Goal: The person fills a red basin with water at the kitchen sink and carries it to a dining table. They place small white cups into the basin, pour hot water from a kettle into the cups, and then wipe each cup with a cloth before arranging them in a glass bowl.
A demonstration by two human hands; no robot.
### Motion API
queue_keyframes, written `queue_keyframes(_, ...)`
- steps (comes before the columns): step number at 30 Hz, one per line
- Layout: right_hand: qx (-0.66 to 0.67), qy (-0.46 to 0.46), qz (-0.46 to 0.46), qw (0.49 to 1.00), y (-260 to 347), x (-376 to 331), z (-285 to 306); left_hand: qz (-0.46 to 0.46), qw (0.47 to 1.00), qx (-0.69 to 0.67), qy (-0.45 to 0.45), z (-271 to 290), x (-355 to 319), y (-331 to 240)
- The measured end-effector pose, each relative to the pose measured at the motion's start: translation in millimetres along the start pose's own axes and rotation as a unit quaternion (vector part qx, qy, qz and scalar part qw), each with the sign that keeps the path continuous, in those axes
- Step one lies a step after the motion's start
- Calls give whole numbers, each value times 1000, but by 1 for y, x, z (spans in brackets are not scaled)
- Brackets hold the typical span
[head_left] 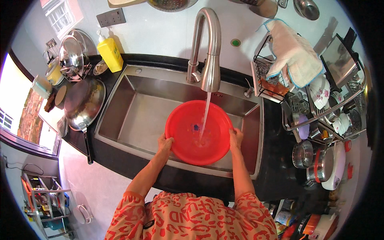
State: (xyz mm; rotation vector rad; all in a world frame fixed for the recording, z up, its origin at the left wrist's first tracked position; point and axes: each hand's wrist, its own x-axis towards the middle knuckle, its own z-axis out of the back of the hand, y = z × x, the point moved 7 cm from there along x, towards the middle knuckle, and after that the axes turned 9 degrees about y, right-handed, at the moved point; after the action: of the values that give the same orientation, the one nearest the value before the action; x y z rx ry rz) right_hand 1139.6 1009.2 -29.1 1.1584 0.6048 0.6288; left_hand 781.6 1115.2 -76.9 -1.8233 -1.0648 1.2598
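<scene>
Here, patterned top: nearest my camera I see a peach short-sleeved garment with a red print (188,216), two bare forearms reaching forward from its sleeves.
Left hand: on my feed the left hand (164,144) grips the basin's rim at its near left side, thumb laid along the edge; the other fingers are partly hidden from me.
Right hand: the right hand (236,139) grips the opposite rim, fingers closed around the edge, their tips partly out of my sight.
Basin: between both hands I have a round red plastic basin (176,120), over the right half of the sink and under the faucet; whether its bottom touches the sink floor, I cannot tell.
Sink: around it I see a wide rectangular stainless-steel sink (148,108), set into a glossy black countertop (275,160).
Water: a thin clear stream of water (206,114) falls into the basin.
Faucet: above, a tall curved brushed-metal faucet (211,76) points its spout downward.
Counter left: I make out a round, darkened metal pan with a black handle (85,102), and farther back a yellow pump bottle (110,54).
Counter right: a curved-rail metal dish rack (334,108) holds bowls and vessels; near it hangs a cream cloth mitt with blue edging (294,52).
Wall: farthest, I see a grey double socket (111,17) on a pale wall (156,32).
</scene>
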Motion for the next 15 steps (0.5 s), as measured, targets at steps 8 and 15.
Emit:
queue_keyframes(8, -48, -14, 8, 999, -1, -5, 0, -22, 999, -27, 24, -2, -2, -2)
queue_keyframes(15, -107, -55, 0, 993, 24, -20, -2, 35, 997, 61, -24, 14, 8, 12)
